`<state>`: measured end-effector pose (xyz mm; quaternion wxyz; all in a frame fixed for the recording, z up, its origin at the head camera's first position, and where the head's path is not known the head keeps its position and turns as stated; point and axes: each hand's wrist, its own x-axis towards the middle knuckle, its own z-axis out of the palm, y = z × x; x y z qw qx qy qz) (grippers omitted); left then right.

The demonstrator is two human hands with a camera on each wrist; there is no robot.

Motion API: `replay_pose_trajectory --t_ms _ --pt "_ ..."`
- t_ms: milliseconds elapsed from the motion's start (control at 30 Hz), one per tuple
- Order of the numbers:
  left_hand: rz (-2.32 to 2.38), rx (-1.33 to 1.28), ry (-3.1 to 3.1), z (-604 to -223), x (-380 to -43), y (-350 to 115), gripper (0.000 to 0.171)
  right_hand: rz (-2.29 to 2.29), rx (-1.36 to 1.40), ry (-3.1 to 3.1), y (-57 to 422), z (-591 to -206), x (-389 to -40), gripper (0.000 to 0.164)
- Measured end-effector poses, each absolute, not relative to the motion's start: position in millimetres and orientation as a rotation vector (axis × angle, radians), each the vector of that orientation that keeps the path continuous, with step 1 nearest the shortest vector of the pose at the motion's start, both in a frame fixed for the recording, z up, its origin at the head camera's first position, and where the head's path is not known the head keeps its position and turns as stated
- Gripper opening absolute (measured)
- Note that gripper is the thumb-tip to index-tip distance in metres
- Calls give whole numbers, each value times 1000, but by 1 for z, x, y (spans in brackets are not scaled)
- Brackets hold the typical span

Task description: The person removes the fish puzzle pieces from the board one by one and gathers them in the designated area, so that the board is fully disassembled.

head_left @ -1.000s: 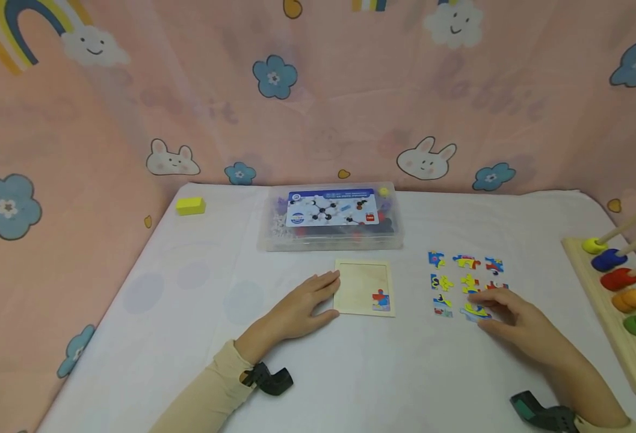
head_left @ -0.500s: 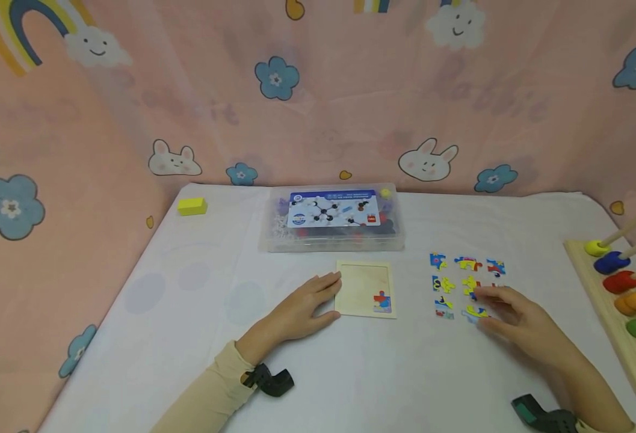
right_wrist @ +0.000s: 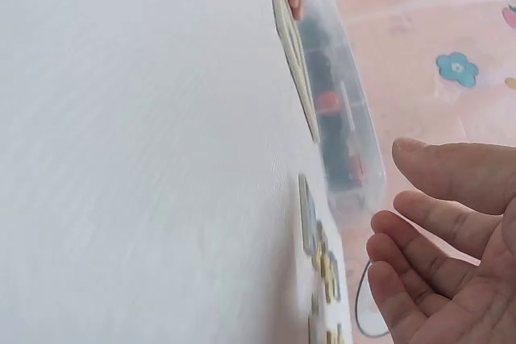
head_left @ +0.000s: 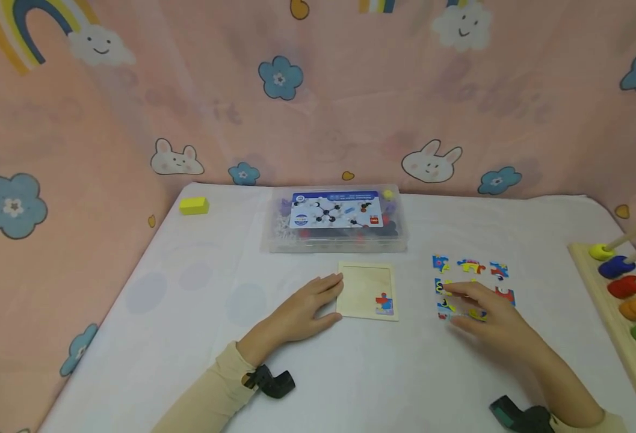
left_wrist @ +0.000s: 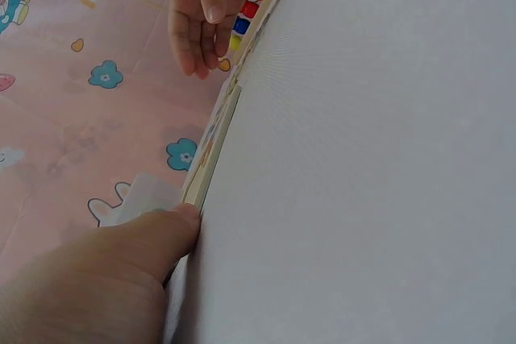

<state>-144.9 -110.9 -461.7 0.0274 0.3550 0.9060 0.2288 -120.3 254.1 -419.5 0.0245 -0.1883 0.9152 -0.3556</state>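
Observation:
A shallow wooden puzzle tray (head_left: 360,290) lies flat on the table, with one jigsaw piece (head_left: 384,304) in its near right corner. My left hand (head_left: 298,311) touches the tray's left edge, fingertips and thumb spread along it. In the left wrist view the thumb lies against the tray's edge (left_wrist: 216,151). To the right of the tray, several loose jigsaw pieces (head_left: 470,266) lie in rows. My right hand (head_left: 493,316) hovers over them and hides some. The right wrist view shows its thumb (right_wrist: 451,173) apart from the fingers, with nothing held between.
Behind the tray stands a clear plastic box (head_left: 335,240) with a molecule picture on its label. A yellow block (head_left: 194,206) sits at the back left. At the right edge is a wooden stand (head_left: 610,325) with coloured rings on pegs. A printed cloth hangs behind the table.
My right hand has shifted left over the loose pieces, uncovering a red piece at the right and covering middle ones. The left hand stays at the tray's edge.

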Motion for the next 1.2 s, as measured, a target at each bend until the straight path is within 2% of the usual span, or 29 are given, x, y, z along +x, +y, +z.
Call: replay_pose_trajectory --t_ms 533,1200 --pt "742 1041 2808 -461 -144 -110 62 -1114 -647 2625 179 -424 -145 47" --pt "748 1065 2811 -463 -145 -110 61 -1113 -674 2714 166 -444 -141 36"
